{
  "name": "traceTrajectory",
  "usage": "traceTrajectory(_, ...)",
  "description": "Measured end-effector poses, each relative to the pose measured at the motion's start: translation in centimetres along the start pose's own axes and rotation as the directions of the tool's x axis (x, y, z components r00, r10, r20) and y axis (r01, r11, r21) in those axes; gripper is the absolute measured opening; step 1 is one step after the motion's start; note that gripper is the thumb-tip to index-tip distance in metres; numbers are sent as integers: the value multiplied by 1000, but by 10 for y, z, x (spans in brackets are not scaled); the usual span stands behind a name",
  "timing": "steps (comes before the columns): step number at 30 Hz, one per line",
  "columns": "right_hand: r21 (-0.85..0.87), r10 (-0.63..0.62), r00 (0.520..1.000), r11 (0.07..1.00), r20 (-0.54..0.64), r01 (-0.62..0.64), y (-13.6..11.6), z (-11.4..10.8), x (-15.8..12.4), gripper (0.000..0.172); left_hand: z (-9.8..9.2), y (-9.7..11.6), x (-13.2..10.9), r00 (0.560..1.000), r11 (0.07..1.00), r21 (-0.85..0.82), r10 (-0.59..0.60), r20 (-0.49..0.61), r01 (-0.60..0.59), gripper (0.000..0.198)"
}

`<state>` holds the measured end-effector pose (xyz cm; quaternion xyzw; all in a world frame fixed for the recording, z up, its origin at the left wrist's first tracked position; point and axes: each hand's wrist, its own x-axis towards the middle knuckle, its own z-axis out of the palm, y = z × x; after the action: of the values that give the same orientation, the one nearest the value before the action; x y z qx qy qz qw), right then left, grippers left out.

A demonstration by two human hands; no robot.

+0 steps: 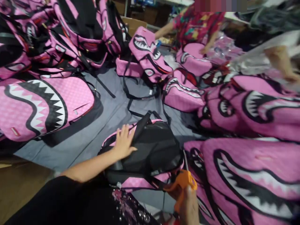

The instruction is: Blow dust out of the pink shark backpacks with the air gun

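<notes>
A black-backed pink backpack [154,145] lies in front of me with its straps upward. My left hand [123,145] rests flat on its upper left part, fingers spread. At the backpack's lower right corner, my right hand [190,204] is wrapped round an orange gun-shaped tool [185,182]; a thin rod stands up near its front. Motion blur hides the tool's exact kind and whether it touches the bag. Close by on the right lies a large pink backpack [253,175] printed with a toothed mouth.
A grey cloth [93,125] covers the table. Another shark-mouth backpack [77,90] lies at left, with several more piled behind and at right. Across the table, a person in a patterned shirt [199,23] handles pink bags. Another person's arm [280,62] shows at far right.
</notes>
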<state>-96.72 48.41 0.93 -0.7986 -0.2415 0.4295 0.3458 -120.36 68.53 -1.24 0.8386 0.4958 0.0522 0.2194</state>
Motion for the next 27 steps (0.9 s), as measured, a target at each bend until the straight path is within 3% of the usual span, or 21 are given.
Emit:
traceTrajectory(2,122,57,998,991,-20,-54,1,-5,-18,58,15,-15,-20,991,993,112,-57,124,43,103)
traceTrajectory(5,85,-3,994,996,108,-6,-7,-23,-34,50,25,-19,-47,982,977,117,-183,39,177,75)
traceTrajectory(7,-11,-37,980,999,194,40,-12,-44,-30,50,21,-16,-61,952,949,-81,-306,10,306,54)
traceTrajectory(8,-85,-49,976,994,214,68,-15,-56,-22,51,17,-14,-68,940,907,-248,-334,68,340,48)
traceTrajectory(9,-181,-63,973,978,221,104,-17,-67,-11,51,14,-13,-76,933,826,-432,-322,163,361,46)
traceTrajectory(11,-413,-107,978,894,178,173,-24,-82,17,51,8,-11,-94,910,548,-728,-201,362,411,57)
traceTrajectory(13,-640,-145,983,747,110,182,-32,-81,40,51,9,-11,-111,862,262,-822,-119,492,505,69)
traceTrajectory(14,-718,-147,981,669,126,193,-36,-75,47,50,11,-11,-118,827,148,-814,-146,543,561,72)
traceTrajectory(15,-762,-131,970,602,203,241,-39,-66,49,49,14,-11,-121,775,46,-785,-205,597,617,73)
traceTrajectory(17,-733,-70,878,523,473,436,-45,-46,45,44,22,-14,-122,643,-130,-704,-319,696,698,77)
traceTrajectory(19,-696,-35,808,487,588,527,-50,-33,39,44,30,-19,-116,553,-231,-644,-355,754,730,79)
traceTrajectory(22,-840,-70,927,402,369,364,-56,-28,34,51,39,-24,-106,529,-249,-611,-327,783,751,77)
traceTrajectory(23,-839,-65,923,395,380,374,-57,-26,33,51,41,-25,-104,524,-247,-603,-317,790,759,77)
traceTrajectory(24,-787,-41,872,411,487,459,-58,-24,31,50,43,-27,-102,519,-245,-594,-307,797,766,77)
traceTrajectory(26,-628,-6,712,467,702,622,-60,-13,27,47,45,-30,-99,510,-240,-579,-294,808,779,76)
traceTrajectory(27,-587,-13,676,482,737,650,-62,-6,24,47,45,-32,-98,505,-234,-573,-291,812,786,75)
